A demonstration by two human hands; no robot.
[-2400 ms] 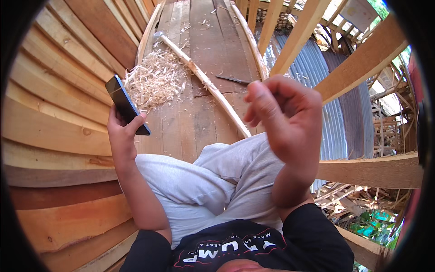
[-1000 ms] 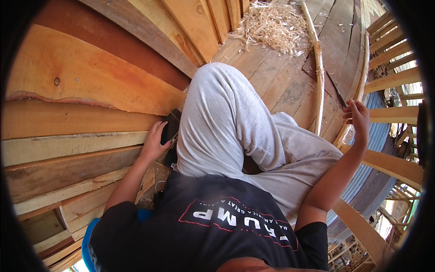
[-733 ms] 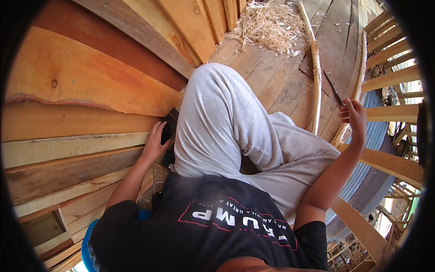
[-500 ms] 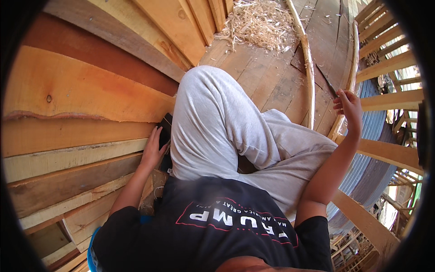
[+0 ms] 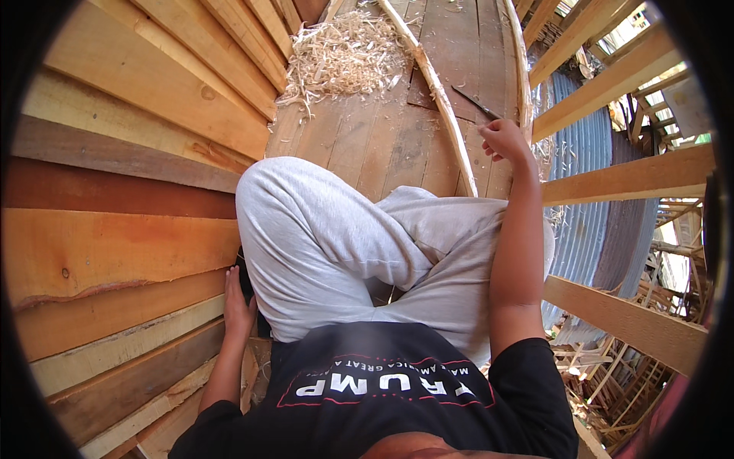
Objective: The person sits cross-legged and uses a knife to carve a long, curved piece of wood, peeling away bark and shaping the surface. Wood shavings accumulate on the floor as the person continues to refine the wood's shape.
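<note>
Right hand [image 5: 503, 139] pinches a dark blade [image 5: 474, 102]; left hand [image 5: 238, 304] presses a black phone [image 5: 246, 281].

We are sitting on the floorboards [image 5: 367, 145], plank wall [image 5: 115, 191] rising at our left. Shavings [image 5: 344, 53] are lying ahead, a pole [image 5: 436, 92] running right of them, beams [image 5: 627, 180] standing farther right.

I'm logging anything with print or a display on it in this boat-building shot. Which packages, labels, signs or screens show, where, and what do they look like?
Dark phone-like device: a black slab wedged between the left hand and the grey trouser leg, against the plank wall; its face is hidden.
Printed shirt: black, white lettering between red lines, at the lower edge.
No packages or signs visible.
</note>
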